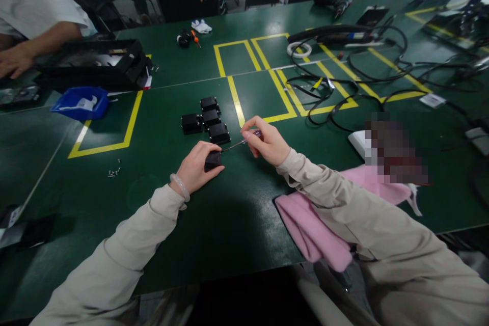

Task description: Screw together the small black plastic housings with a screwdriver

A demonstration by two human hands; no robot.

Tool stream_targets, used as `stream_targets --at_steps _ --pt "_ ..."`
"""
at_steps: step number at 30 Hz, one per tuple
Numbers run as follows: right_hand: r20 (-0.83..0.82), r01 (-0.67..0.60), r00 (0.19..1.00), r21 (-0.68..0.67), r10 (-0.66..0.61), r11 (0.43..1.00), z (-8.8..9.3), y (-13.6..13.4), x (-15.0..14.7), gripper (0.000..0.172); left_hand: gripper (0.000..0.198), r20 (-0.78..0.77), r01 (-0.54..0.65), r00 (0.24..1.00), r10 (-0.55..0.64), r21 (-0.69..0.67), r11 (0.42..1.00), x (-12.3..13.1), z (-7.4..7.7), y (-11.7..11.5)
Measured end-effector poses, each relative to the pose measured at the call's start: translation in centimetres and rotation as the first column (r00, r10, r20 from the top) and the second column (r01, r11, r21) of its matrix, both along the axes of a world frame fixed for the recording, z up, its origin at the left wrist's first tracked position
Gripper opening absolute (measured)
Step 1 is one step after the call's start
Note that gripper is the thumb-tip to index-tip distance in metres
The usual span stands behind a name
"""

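Note:
Pinched between the thumb and fingers of my left hand [198, 164] is a small black block [212, 161], held down at the green table [237, 224]. My right hand [265, 140] grips a screwdriver [256, 134] by its dark handle. The thin shaft slants down to the left, and its tip meets the block's right edge; whether it sits in a screw is too small to tell. Just beyond my left hand stand several similar black blocks [219, 132] with small silvery screws at their corners. Loose screws [113, 171] lie to the left.
A blue tray [100, 107] and a black case [126, 63] stand at the left, near another person's arm [46, 41]. Black cables [344, 81] sprawl over yellow tape lines at the right. A pink cloth [313, 229] lies under my right forearm, near a white box [358, 143].

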State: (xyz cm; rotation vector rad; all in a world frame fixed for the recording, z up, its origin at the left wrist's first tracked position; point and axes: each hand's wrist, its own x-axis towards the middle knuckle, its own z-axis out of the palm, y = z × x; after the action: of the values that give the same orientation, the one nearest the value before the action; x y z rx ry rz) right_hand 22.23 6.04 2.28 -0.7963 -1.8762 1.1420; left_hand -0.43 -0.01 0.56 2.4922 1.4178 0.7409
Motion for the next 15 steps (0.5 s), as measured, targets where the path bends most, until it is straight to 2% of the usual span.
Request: stream_targets --at_steps 2,6,15 --pt "0.007 0.003 1.0 -0.008 -0.003 1.0 0.0 -0.03 -0.02 0.012 0.033 -0.002 0.003 1.0 -0.003 0.003 1.0 -0.01 0.02 0.0" --pt "-0.006 -0.024 1.0 0.017 0.024 1.0 0.17 -0.11 0.02 0.003 0.034 -0.011 0.0 1.0 0.0 -0.002 1.0 -0.02 0.05 0.0" --pt "-0.004 -0.012 1.0 -0.008 0.012 1.0 0.06 -0.03 -0.09 0.011 0.035 -0.009 0.001 1.0 -0.001 0.008 1.0 0.03 0.03 -0.02"
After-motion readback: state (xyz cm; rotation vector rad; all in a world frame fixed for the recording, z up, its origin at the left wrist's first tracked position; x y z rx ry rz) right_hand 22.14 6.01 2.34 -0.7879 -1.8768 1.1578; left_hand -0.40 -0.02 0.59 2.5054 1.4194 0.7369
